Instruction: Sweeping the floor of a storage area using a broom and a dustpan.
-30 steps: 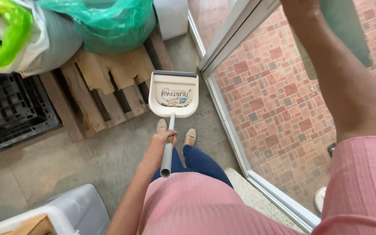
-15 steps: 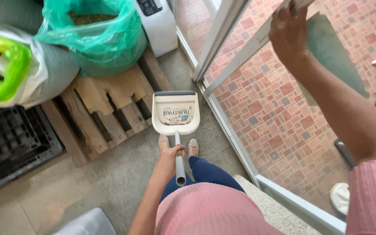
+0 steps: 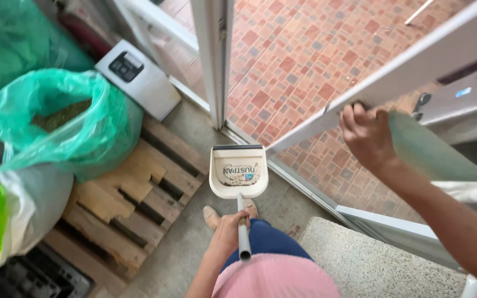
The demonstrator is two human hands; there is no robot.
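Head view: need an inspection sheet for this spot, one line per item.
Surface: grey concrete floor; patterned brick paving beyond the glass.
Job's things: cream dustpan on a grey handle, hanging above the feet; sliding glass door.
Clutter: wooden pallet, green bag holding dark granules, grey box, black crate.
Grippers: left hand gripping the dustpan handle; right hand on the door frame.
Cables: nothing seen.
Surroundings: speckled stone step.

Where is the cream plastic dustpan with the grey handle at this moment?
In the head view, the cream plastic dustpan is at centre, held by the left hand, between the wooden pallet and the sliding glass door.
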